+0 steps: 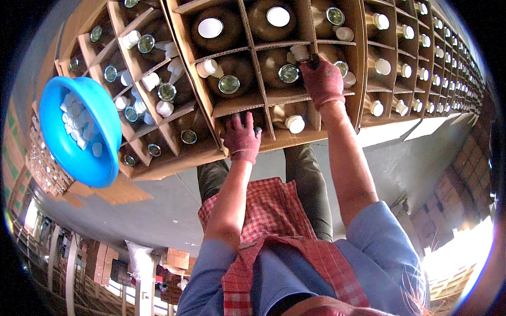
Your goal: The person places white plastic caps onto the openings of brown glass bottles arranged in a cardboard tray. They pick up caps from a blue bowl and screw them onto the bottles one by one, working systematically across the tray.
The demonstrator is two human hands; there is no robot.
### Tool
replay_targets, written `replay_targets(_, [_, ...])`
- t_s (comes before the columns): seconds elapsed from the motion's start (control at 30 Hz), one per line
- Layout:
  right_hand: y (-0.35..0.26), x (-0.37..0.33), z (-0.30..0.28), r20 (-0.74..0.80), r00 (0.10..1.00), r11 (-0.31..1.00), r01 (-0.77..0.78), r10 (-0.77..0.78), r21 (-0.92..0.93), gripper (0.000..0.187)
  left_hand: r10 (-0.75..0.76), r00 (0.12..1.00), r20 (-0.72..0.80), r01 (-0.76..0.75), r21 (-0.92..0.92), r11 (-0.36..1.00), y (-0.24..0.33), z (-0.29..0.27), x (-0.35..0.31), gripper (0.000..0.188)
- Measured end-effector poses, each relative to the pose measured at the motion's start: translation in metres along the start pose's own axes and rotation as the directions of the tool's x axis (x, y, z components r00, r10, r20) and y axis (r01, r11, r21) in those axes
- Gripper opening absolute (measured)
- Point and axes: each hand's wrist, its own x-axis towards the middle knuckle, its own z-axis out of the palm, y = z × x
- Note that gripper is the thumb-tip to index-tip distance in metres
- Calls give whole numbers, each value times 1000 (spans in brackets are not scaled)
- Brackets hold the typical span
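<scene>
Both my hands wear dusty red gloves and work over an open cardboard box (295, 140) divided into compartments. My right hand (322, 81) reaches into the second row, fingers closed beside a white cap (299, 53); its fingertips seem to be on it, though they partly hide the contact. Just left of that hand is the round glass top of an uncapped bottle (288, 73). My left hand (243, 138) rests at the near edge of the box, fingers spread over a front compartment, with nothing visible in them. Another white cap (294, 124) shows in the front compartment between my hands.
A blue basin (113, 131) holding loose white caps (79, 124) sits on the left-hand box. That box has bottles and caps in its compartments. Rows of boxes with white-capped bottles (382, 66) stretch away right. Grey floor (168, 210) lies below; cardboard sheets (118, 189) lie at left.
</scene>
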Motion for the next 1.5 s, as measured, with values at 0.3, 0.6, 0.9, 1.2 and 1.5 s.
replay_targets(0.3, [-37, 7, 50, -28, 915, 896, -388, 403, 216, 78, 113, 992, 55, -117, 64, 991, -2, 4, 10, 46])
replay_targets(0.6, [-7, -6, 67, -98, 851, 469, -185, 516, 863, 51, 186, 914, -360, -261, -173, 950, -33, -105, 90, 35])
replay_targets(0.9, [-33, -34, 72, -17, 994, 952, -102, 112, 288, 77, 698, 697, -165, -628, 329, 705, -69, -116, 146, 36])
replay_targets(1.2, [-21, -3, 96, -180, 898, 815, -260, 401, 519, 50, 533, 846, 30, -438, 610, 661, -40, -91, 152, 28])
replay_targets(1.5, [5, -2, 69, -13, 986, 837, -133, 166, 530, 56, 624, 777, 80, -488, 704, 516, -50, -94, 154, 16])
